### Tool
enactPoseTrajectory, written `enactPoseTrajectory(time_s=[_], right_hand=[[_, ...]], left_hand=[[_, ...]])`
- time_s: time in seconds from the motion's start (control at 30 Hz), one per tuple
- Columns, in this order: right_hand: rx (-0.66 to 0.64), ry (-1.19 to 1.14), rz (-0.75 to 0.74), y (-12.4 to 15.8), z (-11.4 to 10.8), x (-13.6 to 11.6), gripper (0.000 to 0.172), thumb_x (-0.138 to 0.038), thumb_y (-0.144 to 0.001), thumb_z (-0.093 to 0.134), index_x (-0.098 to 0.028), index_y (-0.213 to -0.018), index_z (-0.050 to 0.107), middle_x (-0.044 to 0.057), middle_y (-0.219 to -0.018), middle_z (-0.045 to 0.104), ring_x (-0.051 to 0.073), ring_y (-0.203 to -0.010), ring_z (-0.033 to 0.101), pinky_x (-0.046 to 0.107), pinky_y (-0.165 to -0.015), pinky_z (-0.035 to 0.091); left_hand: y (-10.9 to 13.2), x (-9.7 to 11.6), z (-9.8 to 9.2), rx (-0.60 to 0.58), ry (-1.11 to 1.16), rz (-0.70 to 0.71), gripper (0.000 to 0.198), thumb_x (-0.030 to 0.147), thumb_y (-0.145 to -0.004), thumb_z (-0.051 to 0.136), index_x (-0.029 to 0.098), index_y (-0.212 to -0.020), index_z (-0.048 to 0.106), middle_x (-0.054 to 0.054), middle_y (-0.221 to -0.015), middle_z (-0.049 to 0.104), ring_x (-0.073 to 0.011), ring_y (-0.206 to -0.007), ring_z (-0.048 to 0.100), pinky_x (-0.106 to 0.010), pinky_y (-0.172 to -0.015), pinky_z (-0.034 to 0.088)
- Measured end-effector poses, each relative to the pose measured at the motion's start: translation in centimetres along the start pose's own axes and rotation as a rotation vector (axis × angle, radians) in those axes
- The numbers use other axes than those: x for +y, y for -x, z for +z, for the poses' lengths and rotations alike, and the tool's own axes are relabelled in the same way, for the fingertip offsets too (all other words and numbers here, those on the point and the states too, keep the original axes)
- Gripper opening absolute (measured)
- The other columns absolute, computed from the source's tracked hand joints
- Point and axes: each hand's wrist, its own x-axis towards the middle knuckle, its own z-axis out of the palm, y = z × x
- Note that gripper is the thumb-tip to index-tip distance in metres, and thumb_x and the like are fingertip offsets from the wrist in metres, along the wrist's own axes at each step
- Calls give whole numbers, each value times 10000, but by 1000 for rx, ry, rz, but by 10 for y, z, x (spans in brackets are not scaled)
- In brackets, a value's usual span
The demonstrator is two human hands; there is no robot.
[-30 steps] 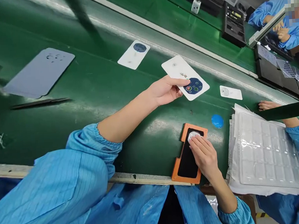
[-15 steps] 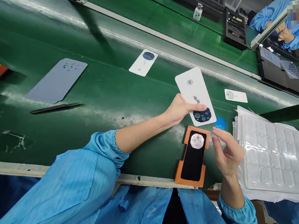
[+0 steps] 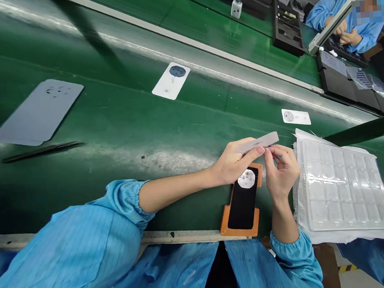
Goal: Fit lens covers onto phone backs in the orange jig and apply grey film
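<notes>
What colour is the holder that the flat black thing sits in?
The holder is orange, best seen in the head view.

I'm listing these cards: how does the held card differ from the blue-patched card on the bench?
The held card is in the left hand, raised; the blue-patched card lies flat on the green bench. The held card appears nearly edge-on, as a narrow strip; the blue-patched card shows its face and dark blue patch. Both look pale.
</notes>
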Motion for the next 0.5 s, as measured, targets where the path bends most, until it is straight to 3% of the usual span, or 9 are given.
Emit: enactPoseTrajectory(time_s=[0.23, 0.5], right_hand=[[-3, -57, 46, -1, 1, -3, 75, -273, -896, 665, -219, -859, 701, 57, -920, 698, 192, -862, 680, 331, -705, 600], [-50, -31, 61, -3, -7, -6, 112, -258, -841, 623, -206, -897, 705, 37, -859, 708, 187, -802, 661, 304, -679, 536]], left_hand=[[2, -11, -1, -54, -89, 203, 366, 392, -1004, 539, 225, -1287, 700, -102, -1312, 673, -240, -1179, 654, -362, -1041, 523], [9, -32, 3, -115, -283, 382, 510, 295, -991, 562, 249, -1497, 510, -154, -1477, 548, -285, -1363, 538, -440, -1128, 469]])
